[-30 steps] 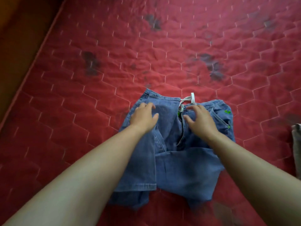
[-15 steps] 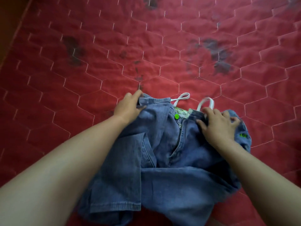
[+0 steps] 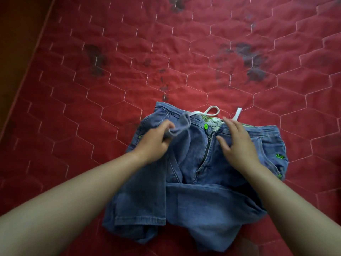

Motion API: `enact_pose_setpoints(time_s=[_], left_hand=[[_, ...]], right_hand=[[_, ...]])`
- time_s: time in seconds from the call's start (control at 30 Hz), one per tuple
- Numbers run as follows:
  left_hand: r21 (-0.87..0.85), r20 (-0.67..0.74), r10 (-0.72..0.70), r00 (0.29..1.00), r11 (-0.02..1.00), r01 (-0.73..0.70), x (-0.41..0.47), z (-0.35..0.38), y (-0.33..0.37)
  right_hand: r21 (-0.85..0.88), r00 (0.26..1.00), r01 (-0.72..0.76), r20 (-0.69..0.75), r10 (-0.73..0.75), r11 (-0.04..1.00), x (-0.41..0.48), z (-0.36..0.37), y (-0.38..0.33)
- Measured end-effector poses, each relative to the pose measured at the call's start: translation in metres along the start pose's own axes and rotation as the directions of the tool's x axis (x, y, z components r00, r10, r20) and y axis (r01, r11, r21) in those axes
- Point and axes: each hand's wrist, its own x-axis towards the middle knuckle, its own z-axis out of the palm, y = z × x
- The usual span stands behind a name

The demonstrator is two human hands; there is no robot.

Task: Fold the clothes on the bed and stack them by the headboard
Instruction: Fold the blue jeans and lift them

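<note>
A blurred fold of denim (image 3: 180, 124) is being pinched between the thumb and curled fingers of the left hand (image 3: 153, 143), just left of the zipper (image 3: 206, 150). The right hand (image 3: 238, 145) is being held flat, fingers straight and spread, against the denim just right of the zipper; whether it is being pressed down cannot be told. The jeans (image 3: 203, 196) are being supported by the red quilted mattress (image 3: 92, 108), with the waistband on the far side of the zipper and the legs doubled up on the near side of it. The zipper is being left open beneath a green button (image 3: 206, 126). White drawstring ends (image 3: 237, 113) are lying just beyond the zipper's top. Dark stains (image 3: 247, 52) are showing on the mattress well beyond the zipper.
</note>
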Motion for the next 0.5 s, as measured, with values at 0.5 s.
enact_pose_setpoints(time_s=[0.5], left_hand=[[-0.117,0.018,-0.019,1.000,0.993,0.021,0.084,0.005,0.019]], right_hand=[[-0.078,0.995,-0.074,0.062,0.079,0.994,0.031,-0.003,0.029]])
